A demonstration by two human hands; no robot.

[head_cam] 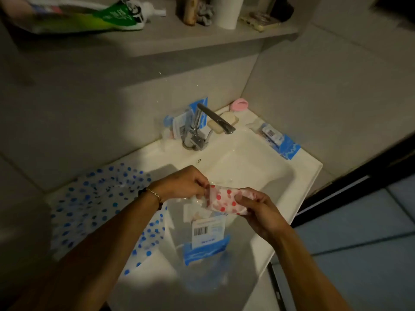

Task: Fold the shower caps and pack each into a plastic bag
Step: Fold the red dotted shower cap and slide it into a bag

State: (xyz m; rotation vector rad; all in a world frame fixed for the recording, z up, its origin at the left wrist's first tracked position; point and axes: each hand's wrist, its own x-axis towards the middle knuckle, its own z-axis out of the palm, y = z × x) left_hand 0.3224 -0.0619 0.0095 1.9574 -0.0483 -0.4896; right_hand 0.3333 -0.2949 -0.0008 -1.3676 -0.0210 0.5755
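Observation:
Over the white sink (298,176) I hold a folded shower cap with red dots (222,199). My right hand (258,207) grips its right end. My left hand (186,182) pinches the mouth of a clear plastic bag (202,243) that hangs below, with a barcode label and a blue strip. The cap's left end sits at the bag's opening. A blue-dotted shower cap (94,203) lies spread out on the counter to the left, partly under my left forearm.
A chrome tap (202,129) stands behind the basin with a packed bag (177,126) behind it. Another packed bag (278,140) lies on the right rim. Soap (224,122) and a pink brush (240,104) sit at the back. A shelf (157,39) above holds toiletries.

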